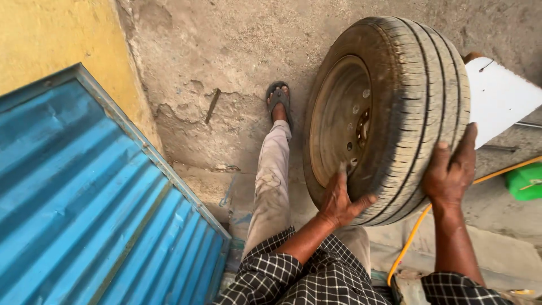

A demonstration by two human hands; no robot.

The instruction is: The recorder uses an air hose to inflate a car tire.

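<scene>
Upright and held off the ground, a worn car tyre on its dusty steel rim point(389, 113) sits between the person's two hands, its tread edge facing the camera and the rim's bolt holes turned toward the left of the view. Against the lower part of the rim and sidewall the left hand point(339, 200) lies flat, fingers spread wide and thumb hooked out along the tread. On the opposite side the right hand point(450, 169) clasps the tread, fingers curled over the shoulder of the tyre. Both forearms come out of dark checked sleeves. Just beside the tyre, one leg in pale trousers stretches forward, ending in a sandalled foot point(279, 101) on the cracked concrete floor point(209, 51). Below the right forearm runs a yellow hose point(415, 231). A blue corrugated metal sheet point(84, 203) leans by a yellow wall point(51, 34), while a white board point(499, 99) and a green container point(525, 182) lie beyond the tyre on the right.
</scene>
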